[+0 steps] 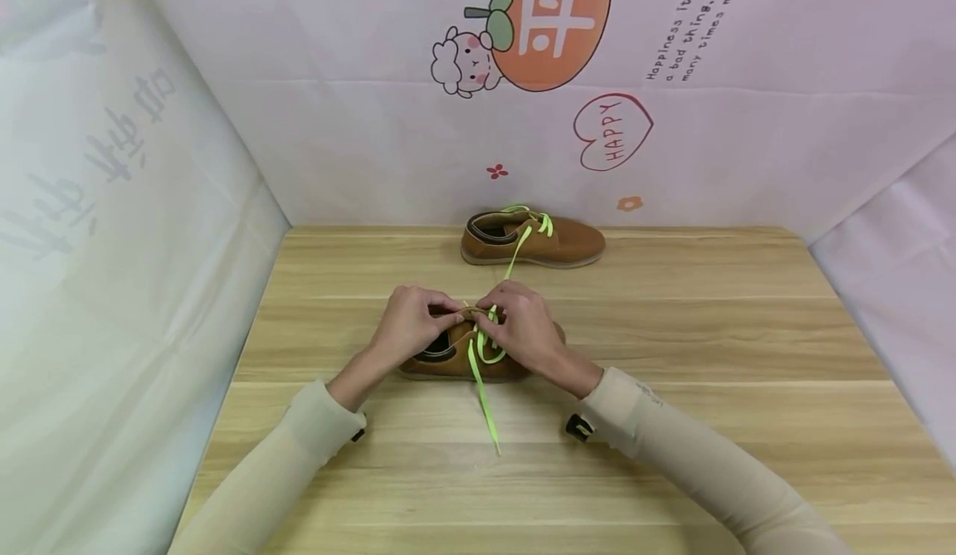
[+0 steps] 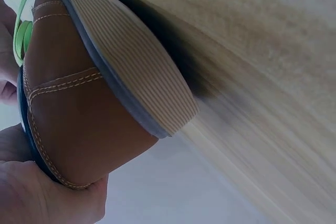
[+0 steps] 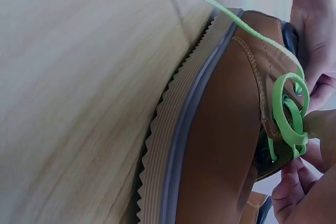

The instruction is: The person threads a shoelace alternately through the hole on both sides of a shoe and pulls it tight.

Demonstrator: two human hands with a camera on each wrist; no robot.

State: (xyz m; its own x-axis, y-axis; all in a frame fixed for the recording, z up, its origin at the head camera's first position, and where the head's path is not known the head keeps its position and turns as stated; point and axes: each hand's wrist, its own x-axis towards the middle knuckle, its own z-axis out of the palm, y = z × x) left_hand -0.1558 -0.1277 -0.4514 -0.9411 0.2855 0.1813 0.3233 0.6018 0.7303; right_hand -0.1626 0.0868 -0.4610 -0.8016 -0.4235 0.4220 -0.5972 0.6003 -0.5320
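Note:
A brown leather shoe (image 1: pixel 436 366) with a ribbed tan sole (image 2: pixel 131 56) lies on the table, toe to the right, beneath both hands. Its bright green shoelace (image 1: pixel 484 397) passes through eyelets; one loose end trails toward the front, and a loop (image 3: pixel 281 103) curls over the tongue. My left hand (image 1: pixel 409 318) pinches the far eyelet flap between thumb and fingers. Opposite it, my right hand (image 1: pixel 526 327) pinches the shoelace at the same flap, fingertips nearly meeting the left ones. The exact pinch point is partly hidden by the fingers.
Behind, against the printed back wall (image 1: pixel 358 148), sits a second brown shoe (image 1: pixel 575 244) with green laces. One lace strand (image 1: pixel 515 258) hangs from it toward my right hand. White sheeting (image 1: pixel 134 289) borders the wooden table (image 1: pixel 709 323) at left and right.

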